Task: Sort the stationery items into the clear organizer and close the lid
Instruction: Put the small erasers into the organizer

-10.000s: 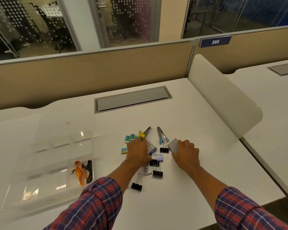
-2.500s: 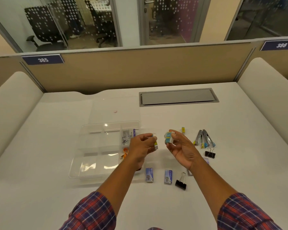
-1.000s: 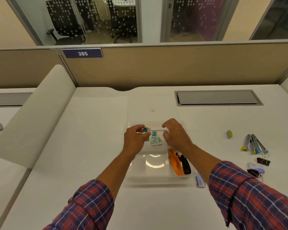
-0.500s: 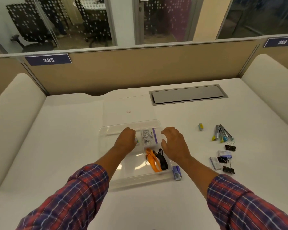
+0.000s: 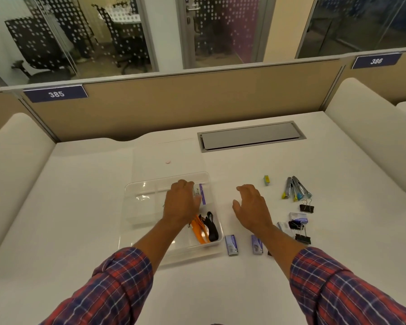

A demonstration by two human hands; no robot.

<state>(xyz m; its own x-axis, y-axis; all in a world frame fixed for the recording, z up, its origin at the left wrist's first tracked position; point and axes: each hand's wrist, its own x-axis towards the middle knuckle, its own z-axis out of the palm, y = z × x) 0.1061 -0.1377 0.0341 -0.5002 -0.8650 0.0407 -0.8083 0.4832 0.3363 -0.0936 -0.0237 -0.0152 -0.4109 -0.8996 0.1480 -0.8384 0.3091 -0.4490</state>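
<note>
While the left hand (image 5: 182, 204) was held low over the clear organizer (image 5: 136, 198), its back was turned to the camera and its fingers were bent down toward the far middle compartment. Whether anything was pinched beneath them could not be told.

The right hand (image 5: 252, 207) was seen just to the right of the organizer, above the white desk (image 5: 80, 207), with fingers loosely spread and nothing held.

The lid (image 5: 169, 153) was spread flat on the desk at the organizer's far side. Inside, in the organizer's near right compartment, an orange strap (image 5: 198, 228) and a black strap (image 5: 212, 227) were laid side by side. In its far right compartment a white packet (image 5: 202, 195) with a purple edge was partly covered by the left hand.

Out on the desk, two small purple boxes (image 5: 231, 245) were set just beside the organizer's near right corner. Farther to the organizer's right, well apart from it, a little yellow block (image 5: 266, 180), a bunch of silver tools (image 5: 295, 191) with yellow and blue tips, and several black binder clips (image 5: 306, 206) were scattered. A grey cable hatch (image 5: 251, 136) was sunk into the desk beyond the organizer, off to its right.
</note>
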